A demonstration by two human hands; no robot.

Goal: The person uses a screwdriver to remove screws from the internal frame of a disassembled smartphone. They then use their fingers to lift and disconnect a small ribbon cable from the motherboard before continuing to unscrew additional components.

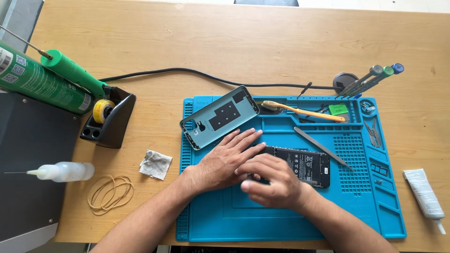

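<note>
One opened black phone with its battery exposed (304, 165) lies on the blue silicone work mat (290, 220). The left hand (225, 161) presses on it, fingers flat and spread; the right hand (274, 182) curls its fingers around its edge. One detached pale-green back cover (219, 117) rests nearby, with three screwdrivers (375, 77).

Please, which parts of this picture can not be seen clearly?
Head view:
- Left end of the opened phone: covered by the left hand and right hand.
- Green tube: cut off by the left edge.
- Small screws on the blue mat: too small to tell.
</note>
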